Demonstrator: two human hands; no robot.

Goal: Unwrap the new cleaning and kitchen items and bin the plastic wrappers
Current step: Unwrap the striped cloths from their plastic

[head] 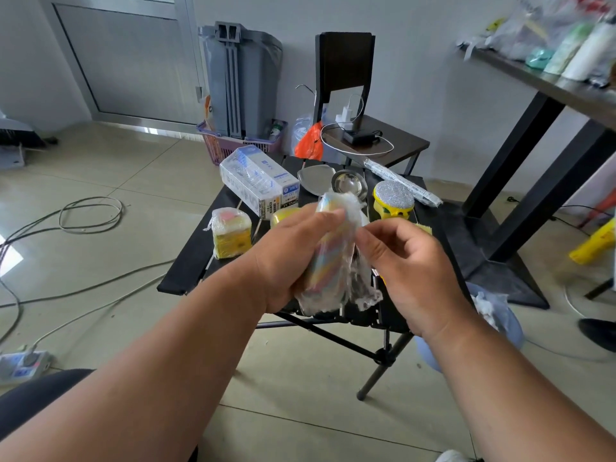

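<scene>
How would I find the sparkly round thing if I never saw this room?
Look at the black folding table in the middle of the floor. Near its far right edge, beside the shiny metal ladle, stands the round scrubber. It alone has a glittery silver top on a yellow base, with no wrapper visible.

Floor (140,168): pale glossy tiles, daylight reflecting at the far left edge. Loose cables (90,213) lie coiled and trailing across it, running to a power strip (23,365) at lower left. Rear wall (416,45): plain white. A metal-framed door (126,58) stands at upper left. A grey folded unit (240,81) leans against the wall, set in a purple basket (233,146). A dark chair (353,95) stands by the wall, cables and a charger on its seat (backrest upright). At right, a dark tall counter (540,81) on black legs (513,151).
</scene>
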